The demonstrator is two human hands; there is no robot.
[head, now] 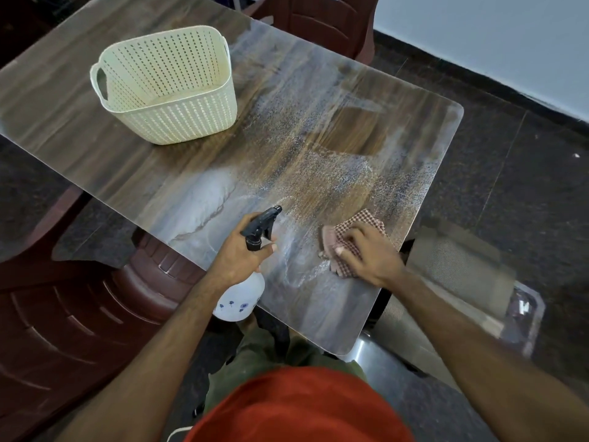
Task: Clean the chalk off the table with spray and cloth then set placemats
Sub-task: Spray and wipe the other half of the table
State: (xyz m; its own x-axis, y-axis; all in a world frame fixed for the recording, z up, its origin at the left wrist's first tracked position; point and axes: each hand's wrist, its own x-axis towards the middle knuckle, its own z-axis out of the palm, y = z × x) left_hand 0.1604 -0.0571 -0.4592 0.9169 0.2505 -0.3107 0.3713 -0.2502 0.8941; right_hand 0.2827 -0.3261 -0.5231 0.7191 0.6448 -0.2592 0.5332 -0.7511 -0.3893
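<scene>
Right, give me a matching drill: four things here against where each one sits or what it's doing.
Things:
1. basket
2. bottle
3. cloth
4. chair

States:
A. gripped by the left hand
B. beside the table, on the left
C. empty, standing on the table's far left
D. pressed onto the table under the right hand

Pairs: 1-C, 2-A, 3-D, 4-B
</scene>
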